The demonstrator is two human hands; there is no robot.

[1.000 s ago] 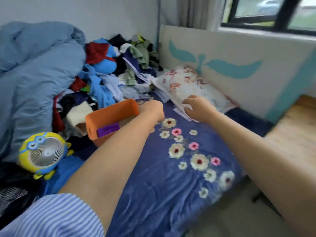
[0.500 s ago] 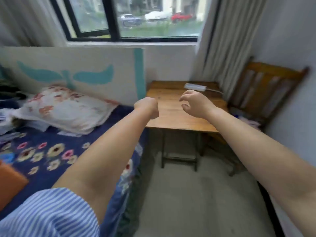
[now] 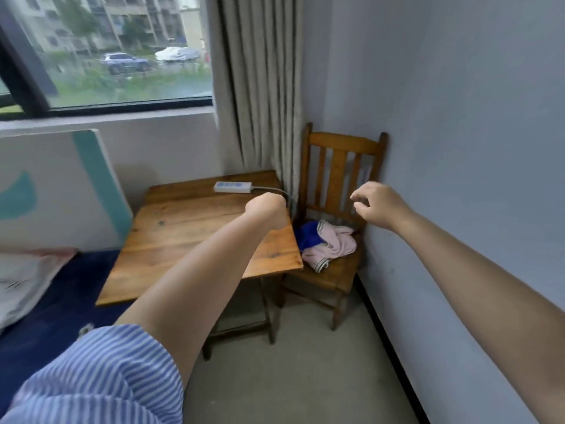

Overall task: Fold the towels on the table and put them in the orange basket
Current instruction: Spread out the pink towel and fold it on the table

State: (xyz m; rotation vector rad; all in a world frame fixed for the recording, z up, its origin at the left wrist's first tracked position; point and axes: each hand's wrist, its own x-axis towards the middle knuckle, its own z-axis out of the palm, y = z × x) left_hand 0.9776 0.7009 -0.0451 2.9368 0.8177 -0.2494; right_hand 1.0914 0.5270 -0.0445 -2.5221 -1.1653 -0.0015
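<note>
1. Head view, my hands: my left hand [image 3: 266,212] is stretched out over the far right corner of the wooden counter [image 3: 183,237]; I see only its back, so I cannot tell how its fingers lie or whether they hold anything. My right hand [image 3: 377,206] hangs in the air in front of the wooden chair [image 3: 339,166], fingers [image 3: 356,199] loosely curled, holding nothing.
2. Head view, the towels: a pink towel [image 3: 333,244] and a blue towel [image 3: 307,235] lie crumpled together on the chair seat, just beside the counter's right edge, below my right hand and apart from it.
3. Head view, writing: a white power strip [image 3: 233,187] lies at the counter's far edge, its blue markings too blurred to read.
4. Head view, edges and room: the counter's left side is just beside the bed [image 3: 61,289]; the chair stands in the corner, by the curtain [image 3: 260,87] and the wall. Bare floor [image 3: 290,377] lies open in front of the chair.
</note>
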